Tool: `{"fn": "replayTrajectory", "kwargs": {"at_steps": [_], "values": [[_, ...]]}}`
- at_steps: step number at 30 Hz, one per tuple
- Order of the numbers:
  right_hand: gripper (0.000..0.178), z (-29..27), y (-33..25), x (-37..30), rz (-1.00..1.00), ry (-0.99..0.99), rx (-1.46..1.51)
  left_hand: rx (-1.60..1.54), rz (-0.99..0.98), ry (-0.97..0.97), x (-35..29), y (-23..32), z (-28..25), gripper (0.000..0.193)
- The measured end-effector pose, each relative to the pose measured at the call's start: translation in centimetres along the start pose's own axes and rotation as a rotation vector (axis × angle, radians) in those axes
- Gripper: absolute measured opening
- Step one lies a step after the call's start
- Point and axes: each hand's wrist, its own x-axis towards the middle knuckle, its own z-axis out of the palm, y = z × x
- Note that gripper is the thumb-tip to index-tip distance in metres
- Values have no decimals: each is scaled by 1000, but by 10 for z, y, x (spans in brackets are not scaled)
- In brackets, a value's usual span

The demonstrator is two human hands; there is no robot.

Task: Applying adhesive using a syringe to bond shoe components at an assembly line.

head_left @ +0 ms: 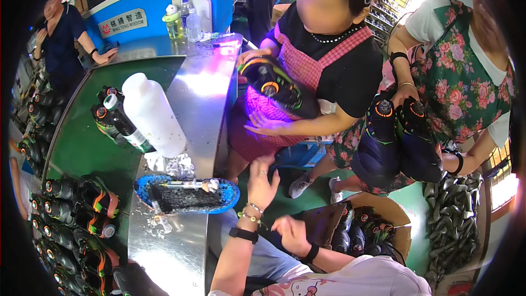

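Observation:
My left hand [262, 180] is raised just past the bench edge, its fingers apart and nothing in it. Lower and to the right, my right hand [292, 235] is curled closed, and I see nothing in it. Nearest my left hand lies a blue shallow tray [230, 197] with a dark, worn inside. A thin stick-like tool [186, 185] rests across it. Opposite me, a person in a pink checked apron holds a black shoe [274, 85] with orange and green trim. Another in a floral apron carries a pair of dark shoes [378, 148].
A white bottle [153, 115] and a dark bottle [123, 118] stand on the metal bench [164, 257] beside crumpled foil [175, 164]. Rows of shoes [60, 208] fill the left. A cardboard box [402, 225] of shoes and a pile of dark pieces [452, 219] sit at right.

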Motion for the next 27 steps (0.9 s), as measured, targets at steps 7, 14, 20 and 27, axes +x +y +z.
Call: {"fn": "replayTrajectory", "kwargs": {"at_steps": [7, 14, 20, 27], "values": [[15, 59, 15, -43, -312, -370, -2, 75, -399, -1139, -92, -114, 13, 43], [20, 93, -10, -34, -818, -384, 23, -217, -594, -509, -73, -112, 21, 41], [34, 114, -22, -38, -833, -381, 22, -317, -836, -204, -91, -156, -4, 37], [34, 108, -3, -37, -798, -514, -64, -278, -1060, -364, -63, -109, -5, 48]]}}
